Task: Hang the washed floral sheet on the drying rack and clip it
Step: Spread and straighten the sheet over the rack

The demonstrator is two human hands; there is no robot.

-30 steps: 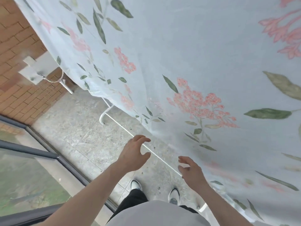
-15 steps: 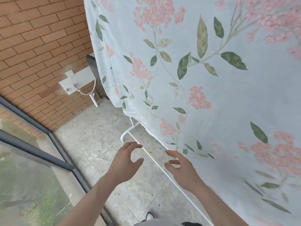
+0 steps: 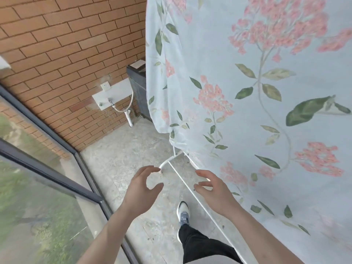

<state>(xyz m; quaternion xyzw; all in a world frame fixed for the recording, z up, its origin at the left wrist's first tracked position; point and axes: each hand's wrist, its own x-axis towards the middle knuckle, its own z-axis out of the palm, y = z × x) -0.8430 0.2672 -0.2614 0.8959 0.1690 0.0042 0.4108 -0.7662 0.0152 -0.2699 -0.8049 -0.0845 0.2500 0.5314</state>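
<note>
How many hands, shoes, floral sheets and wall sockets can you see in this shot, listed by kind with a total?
Hands: 2, the left hand and the right hand, both open and empty
Shoes: 1, a white shoe
Floral sheets: 1, the floral sheet hanging over the rack
Wall sockets: 1, a white socket on the brick wall
Total: 5

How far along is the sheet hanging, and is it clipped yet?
Done: the pale blue floral sheet already drapes over the white metal drying rack. In hand: nothing; the left hand and right hand are open and empty. Left: clipping, since no clips show here.
</note>
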